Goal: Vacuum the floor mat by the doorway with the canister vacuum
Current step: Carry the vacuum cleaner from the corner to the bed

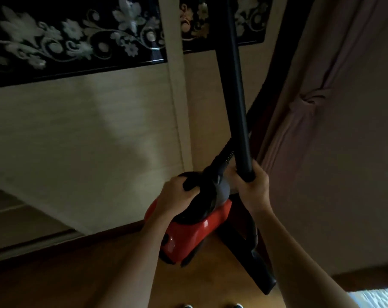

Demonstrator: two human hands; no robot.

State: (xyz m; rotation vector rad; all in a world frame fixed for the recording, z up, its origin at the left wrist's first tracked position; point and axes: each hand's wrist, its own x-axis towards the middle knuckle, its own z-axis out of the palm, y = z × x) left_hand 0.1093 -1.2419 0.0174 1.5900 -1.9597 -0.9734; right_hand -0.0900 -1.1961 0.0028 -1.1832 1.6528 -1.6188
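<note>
Left hand [175, 196] curls around the black top handle of the red vacuum [188, 227]; right hand [252, 185] grips the black tube's [237, 96] lower end.

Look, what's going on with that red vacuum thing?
A person has both hands on a red canister vacuum near the wall. The left hand grips the black handle on top of it. The right hand grips the lower end of the long black tube, which points upward. The black floor nozzle is down by the wooden floor. A pale patterned patch at the bottom right edge may be the mat; nothing touches it.
</note>
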